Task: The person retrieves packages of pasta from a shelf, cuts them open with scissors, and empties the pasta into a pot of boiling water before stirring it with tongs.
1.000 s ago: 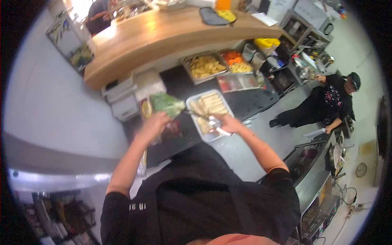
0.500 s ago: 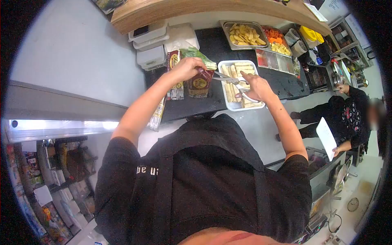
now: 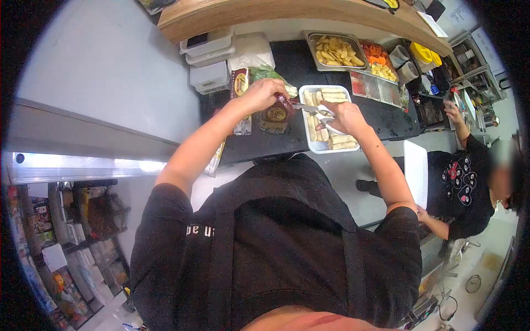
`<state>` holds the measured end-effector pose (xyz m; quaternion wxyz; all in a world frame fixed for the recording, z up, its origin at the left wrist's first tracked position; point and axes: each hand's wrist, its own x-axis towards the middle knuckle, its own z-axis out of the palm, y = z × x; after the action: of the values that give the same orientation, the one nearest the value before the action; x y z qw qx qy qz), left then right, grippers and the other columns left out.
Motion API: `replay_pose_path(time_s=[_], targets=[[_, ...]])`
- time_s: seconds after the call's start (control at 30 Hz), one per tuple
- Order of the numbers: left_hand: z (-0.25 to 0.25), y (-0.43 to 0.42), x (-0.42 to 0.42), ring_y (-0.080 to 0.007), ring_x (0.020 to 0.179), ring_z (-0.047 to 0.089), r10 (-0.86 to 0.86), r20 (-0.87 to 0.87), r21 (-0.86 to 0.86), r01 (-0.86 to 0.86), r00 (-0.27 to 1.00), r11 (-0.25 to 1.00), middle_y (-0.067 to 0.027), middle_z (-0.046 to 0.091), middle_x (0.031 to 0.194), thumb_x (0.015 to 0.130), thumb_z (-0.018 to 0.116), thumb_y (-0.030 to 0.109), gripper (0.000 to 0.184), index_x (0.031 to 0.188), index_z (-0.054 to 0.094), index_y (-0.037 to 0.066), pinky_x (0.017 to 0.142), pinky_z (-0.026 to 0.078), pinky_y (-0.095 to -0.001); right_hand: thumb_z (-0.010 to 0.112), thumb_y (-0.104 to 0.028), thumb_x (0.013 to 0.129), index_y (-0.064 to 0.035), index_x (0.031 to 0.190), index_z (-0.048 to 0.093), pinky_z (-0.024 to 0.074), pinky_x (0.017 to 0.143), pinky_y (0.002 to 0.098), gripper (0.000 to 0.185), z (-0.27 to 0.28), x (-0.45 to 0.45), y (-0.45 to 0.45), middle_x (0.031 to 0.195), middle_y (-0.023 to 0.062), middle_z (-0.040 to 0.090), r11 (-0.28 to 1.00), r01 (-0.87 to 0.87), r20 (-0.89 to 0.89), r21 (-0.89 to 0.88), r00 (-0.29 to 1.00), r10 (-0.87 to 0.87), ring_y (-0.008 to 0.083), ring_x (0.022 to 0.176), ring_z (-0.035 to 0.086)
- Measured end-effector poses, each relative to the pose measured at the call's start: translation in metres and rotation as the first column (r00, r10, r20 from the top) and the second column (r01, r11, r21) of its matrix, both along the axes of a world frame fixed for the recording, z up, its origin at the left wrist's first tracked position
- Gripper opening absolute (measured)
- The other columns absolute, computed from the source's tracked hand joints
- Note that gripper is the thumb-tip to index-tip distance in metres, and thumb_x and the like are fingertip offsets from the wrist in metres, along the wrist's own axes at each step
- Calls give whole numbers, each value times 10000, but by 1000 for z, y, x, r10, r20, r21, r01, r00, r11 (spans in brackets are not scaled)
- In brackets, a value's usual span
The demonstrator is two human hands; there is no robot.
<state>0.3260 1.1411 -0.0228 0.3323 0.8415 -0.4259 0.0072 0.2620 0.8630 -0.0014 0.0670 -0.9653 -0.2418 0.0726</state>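
Note:
My left hand point(image 3: 263, 95) pinches the top of a dark red package point(image 3: 274, 116) with a gold oval label. In my right hand point(image 3: 343, 117) are scissors point(image 3: 311, 108) with pale handles. Their blades point left and reach the package top beside my left fingers; whether they touch the film I cannot tell. Below the right hand a white tray point(image 3: 311, 144) holds several pale rolled pieces point(image 3: 343, 142). A green leafy bundle point(image 3: 265, 73) in clear wrap lies behind my left hand, and another long red package point(image 3: 239, 83) is to its left.
White lidded containers point(image 3: 210, 77) are stacked at the back left. Behind the tray stand a metal pan of cut potatoes point(image 3: 337, 51), chopped orange vegetables point(image 3: 375, 53) and a sectioned container point(image 3: 375, 88). A wooden shelf point(image 3: 287, 15) overhangs the black counter point(image 3: 386, 118). Another person point(image 3: 464, 182) carries a white tray point(image 3: 415, 174) at right.
The scissors still point at the package, with their blades now closer together. The other person has come nearer with the white tray. The view has shifted slightly.

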Motion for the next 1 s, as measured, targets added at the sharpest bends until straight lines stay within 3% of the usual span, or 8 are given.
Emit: replay_pose_path(time_s=[0.07,0.13,0.2,0.37,0.53,0.6,0.83,1.0], targets=[[0,0,2,-324,877,603,1,3,-8,0,1000,1000,-124,625,852,650,574,-93,282,873,678,44,775,479,-379,719,-611,601,-52,1204,551,501,751,450,838,-3,0,4,898,225,652,999,-8,40,37,999,6,379,835,636],[-1,-1,2,-324,878,603,0,3,-18,0,1000,1000,-125,625,854,648,572,-95,281,871,676,40,775,479,-380,719,-614,600,-73,1162,585,498,736,455,792,-7,0,17,836,209,659,987,-45,232,152,973,9,383,796,639],[-1,-2,2,-322,879,605,-22,25,-22,23,999,1000,-125,627,861,647,568,-98,285,874,675,37,778,478,-379,719,-624,589,-68,1117,603,497,727,457,775,-2,4,25,796,199,658,984,-83,234,159,971,45,385,768,640],[2,7,2,-323,875,605,9,7,-12,-9,1000,1000,-127,630,870,651,571,-91,277,874,675,36,781,477,-381,701,-667,568,-38,1057,597,506,699,447,803,5,5,33,793,208,651,1000,23,-2,-11,1000,-23,372,755,642],[-8,3,7,-326,866,609,2,40,-58,0,999,998,-136,636,848,637,554,-102,291,851,684,46,766,482,-389,646,-740,576,-15,1029,568,521,679,435,859,7,11,44,838,209,643,997,25,78,-68,997,-20,360,742,646],[-8,2,6,-297,862,620,34,60,5,-34,998,999,-127,650,876,662,589,-76,253,844,698,63,792,492,-396,642,-750,572,-12,998,577,523,663,437,855,-8,16,48,800,204,645,1000,-10,219,-23,976,15,362,728,647],[-13,13,6,-328,871,607,75,33,-147,-70,997,987,-129,631,848,649,572,-87,254,846,670,41,776,484,-405,688,-698,572,-5,834,630,524,657,431,744,-9,9,54,745,201,649,990,77,80,117,993,-86,345,716,656],[-6,8,0,-332,843,604,72,143,-170,-47,987,984,-121,628,830,642,590,-77,213,820,653,23,736,478,-413,692,-678,587,-16,859,633,524,672,423,718,-1,17,73,758,193,654,994,80,146,68,985,-90,338,733,658]])
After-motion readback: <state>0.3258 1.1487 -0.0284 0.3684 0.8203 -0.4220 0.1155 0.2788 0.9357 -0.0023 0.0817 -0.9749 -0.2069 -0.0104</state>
